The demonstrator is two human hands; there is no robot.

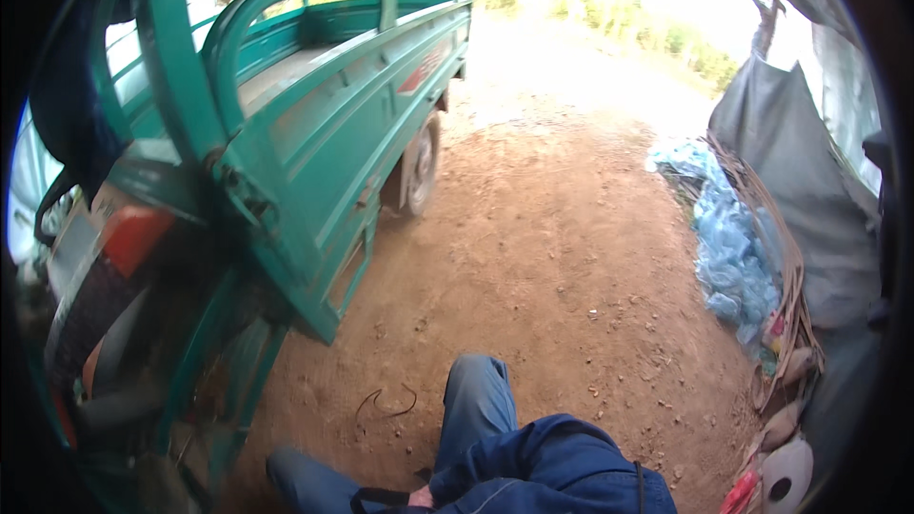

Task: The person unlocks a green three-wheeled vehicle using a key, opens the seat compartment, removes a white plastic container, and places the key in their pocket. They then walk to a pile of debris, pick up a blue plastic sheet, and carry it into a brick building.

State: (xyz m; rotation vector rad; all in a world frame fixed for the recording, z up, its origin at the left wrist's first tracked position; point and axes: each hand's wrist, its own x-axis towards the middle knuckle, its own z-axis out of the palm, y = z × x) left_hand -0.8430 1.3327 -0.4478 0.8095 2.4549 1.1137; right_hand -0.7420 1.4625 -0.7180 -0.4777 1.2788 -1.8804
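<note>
A small part of what looks like my right hand (421,496) shows at the lower edge, at the end of a navy sleeve (557,450) bent across my body. A black strap (382,495) lies right beside it; whether the fingers hold it is hidden. My left hand is out of view. My legs in blue jeans (477,396) are below me, one knee further forward. Ahead on the left stands a green metal cargo tricycle bed (321,135) with raised side rails and a rear wheel (424,164).
Bare reddish dirt ground (543,250) runs ahead, with a thin dark cord (389,412) on it. Along the right lie crumpled blue plastic sheeting (732,257), dry stalks (789,278) and a grey tarp (792,178). The tricycle's orange-red part (136,237) is at left.
</note>
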